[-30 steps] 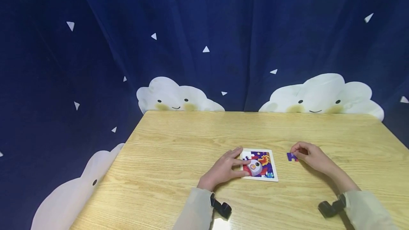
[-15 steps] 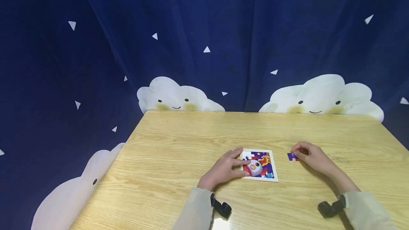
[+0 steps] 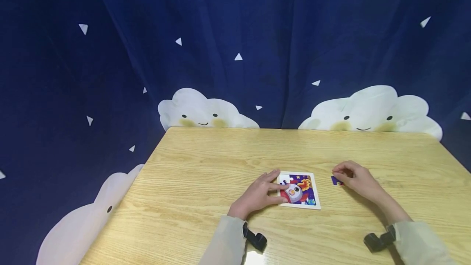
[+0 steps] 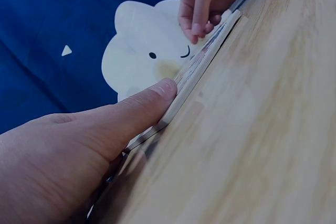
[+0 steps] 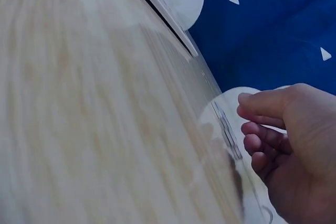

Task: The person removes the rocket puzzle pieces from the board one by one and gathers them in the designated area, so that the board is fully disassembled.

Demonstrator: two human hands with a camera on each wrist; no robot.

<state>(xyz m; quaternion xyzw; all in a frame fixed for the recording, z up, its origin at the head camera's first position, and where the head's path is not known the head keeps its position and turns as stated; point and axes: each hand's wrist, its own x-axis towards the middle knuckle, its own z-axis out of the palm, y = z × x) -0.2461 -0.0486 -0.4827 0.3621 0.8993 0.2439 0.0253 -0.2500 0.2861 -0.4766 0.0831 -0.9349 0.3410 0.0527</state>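
A framed penguin puzzle (image 3: 309, 193) lies flat, with a bare white patch at its upper left. My left hand (image 3: 255, 195) rests on its left side with fingers spread, one at the upper left corner. The left wrist view shows the left thumb (image 4: 142, 103) pressing the frame's edge (image 4: 194, 82). To the right of the frame, loose purple jigsaw material (image 3: 335, 180) is on the table under my right hand (image 3: 358, 181). In the right wrist view, the curled right hand (image 5: 299, 145) has its thumb and index tips together beside the thin pieces (image 5: 226, 129), with a gap between and nothing visible in the fingers.
The wooden table (image 3: 206, 183) runs back to a dark blue curtain (image 3: 220, 23) with white triangles and cloud shapes. Black wrist mounts (image 3: 254, 237) are strapped at both sleeves.
My right hand has shifted slightly up and left, its fingertips lifting from the purple piece. My left hand and the frame look unmoved.
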